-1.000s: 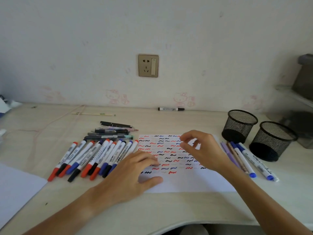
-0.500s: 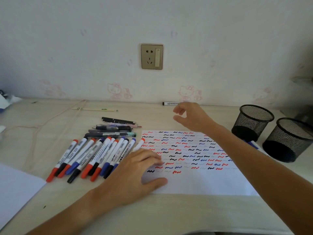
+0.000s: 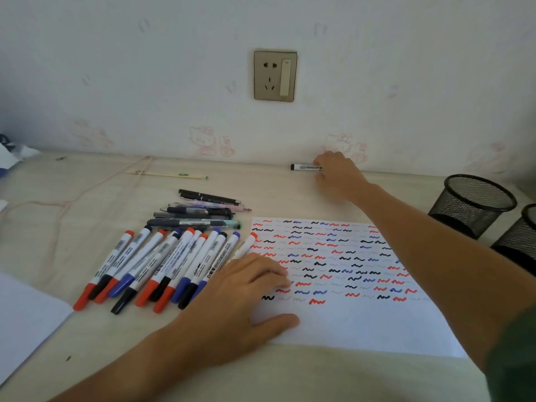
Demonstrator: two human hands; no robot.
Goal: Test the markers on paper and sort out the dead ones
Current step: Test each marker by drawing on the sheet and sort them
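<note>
While my left hand (image 3: 246, 297) is lying flat on the white scribbled paper (image 3: 348, 323), my right hand (image 3: 338, 177) is closing around the black-capped white marker (image 3: 304, 167) at upper centre; light, stiff, slick, so I'm gripping mid-barrel.

Home desk — cartoon-cat wallpaper (image 3: 210, 143), wall socket (image 3: 275, 75), mesh pen cups (image 3: 475, 204).

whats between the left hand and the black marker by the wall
In the head view: the scribbled paper under the left hand, then bare desk up to the black marker, which the right hand holds.
</note>
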